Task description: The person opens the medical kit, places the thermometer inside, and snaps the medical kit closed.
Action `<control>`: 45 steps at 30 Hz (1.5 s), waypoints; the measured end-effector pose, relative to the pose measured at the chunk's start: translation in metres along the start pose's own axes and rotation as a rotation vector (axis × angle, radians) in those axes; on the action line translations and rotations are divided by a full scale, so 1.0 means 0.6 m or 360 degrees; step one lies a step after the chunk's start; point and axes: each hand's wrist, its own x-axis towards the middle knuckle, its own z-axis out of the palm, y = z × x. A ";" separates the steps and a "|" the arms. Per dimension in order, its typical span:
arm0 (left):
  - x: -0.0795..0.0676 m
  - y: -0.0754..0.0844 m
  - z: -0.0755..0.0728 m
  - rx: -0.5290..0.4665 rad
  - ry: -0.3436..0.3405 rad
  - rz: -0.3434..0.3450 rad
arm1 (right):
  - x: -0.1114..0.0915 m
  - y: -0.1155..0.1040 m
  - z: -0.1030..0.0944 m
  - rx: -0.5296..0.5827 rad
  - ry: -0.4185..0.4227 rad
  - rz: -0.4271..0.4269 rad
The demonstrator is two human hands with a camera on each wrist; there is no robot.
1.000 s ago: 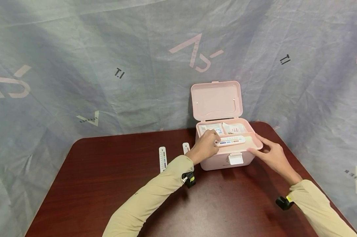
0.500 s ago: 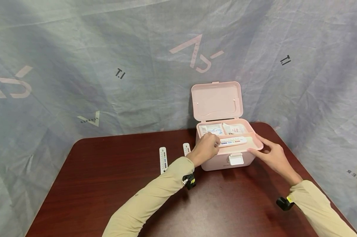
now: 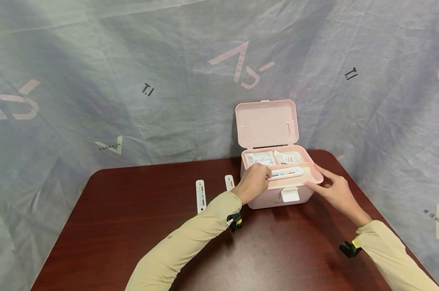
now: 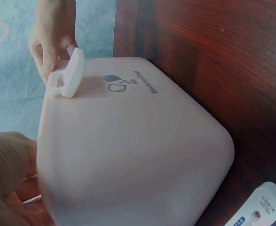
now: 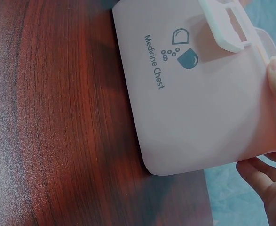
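Pink box (image 3: 264, 200), head view: the left hand (image 3: 253, 182) pinches a thermometer (image 3: 286, 173) that reaches rightward from its fingers across the front compartment (image 3: 309, 177); the right hand (image 3: 336, 192) grips the rim. Left wrist view: another thermometer (image 4: 262, 202) lies below the fingers. Right wrist view: thumb and fingers clamp the corner; best brace it and hold the pinched thermometer level.

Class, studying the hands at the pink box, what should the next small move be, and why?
Probably the left hand should settle the white thermometer into the front compartment and release it: that hand holds one end, the thermometer lines up with that compartment, and the right hand grips the open pink box at its right end.
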 end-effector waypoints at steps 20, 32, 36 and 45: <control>0.006 -0.003 0.006 0.0040 0.0003 -0.0098 | 0.005 0.010 0.002 0.0000 -0.0043 -0.0025; 0.003 -0.021 -0.015 -0.0214 0.0075 -0.0094 | 0.015 0.009 0.003 0.0012 -0.0064 -0.0036; 0.000 -0.022 -0.027 -0.0263 0.0109 -0.0136 | 0.016 0.012 0.003 -0.0004 -0.0051 -0.0040; -0.009 -0.022 -0.044 -0.0337 0.0225 -0.0204 | 0.017 0.015 0.000 -0.0012 -0.0032 -0.0041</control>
